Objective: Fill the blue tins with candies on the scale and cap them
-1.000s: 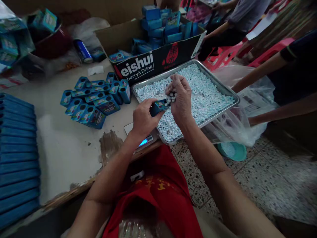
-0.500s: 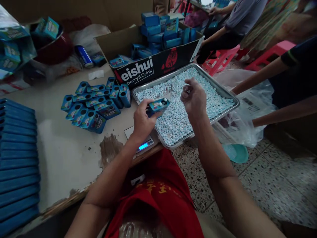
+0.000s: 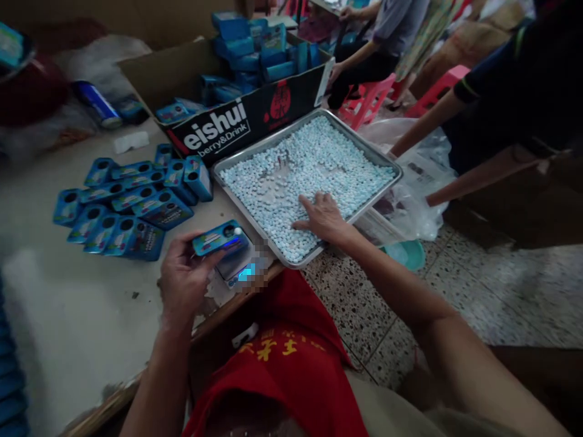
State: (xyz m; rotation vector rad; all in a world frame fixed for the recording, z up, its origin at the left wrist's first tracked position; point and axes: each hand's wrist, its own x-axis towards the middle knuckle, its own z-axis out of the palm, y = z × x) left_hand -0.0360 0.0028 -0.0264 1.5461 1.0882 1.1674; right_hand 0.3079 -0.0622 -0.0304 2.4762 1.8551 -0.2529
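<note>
My left hand [image 3: 184, 273] is closed round a small blue box [image 3: 221, 238], which it holds over the scale [image 3: 232, 267] at the table's front edge. A white pellet lies on the box's top beside its round hole. My right hand [image 3: 321, 215] rests with fingers spread on the pale blue and white pellets [image 3: 296, 176] that cover the metal tray [image 3: 241, 206]. Several blue boxes [image 3: 132, 200] with round holes on top stand grouped on the table, left of the tray.
A black carton [image 3: 228, 130] of blue boxes sits behind the tray. A blue can [image 3: 96, 104] lies back left. At the right, a person's arms [image 3: 483, 173] reach to a clear plastic bag [image 3: 423, 176]. Pink stools [image 3: 368, 100] stand beyond.
My left hand has carried the blue box left, off the tray's edge to above the scale. My right hand has come down onto the pellets and spread its fingers. The view has shifted.
</note>
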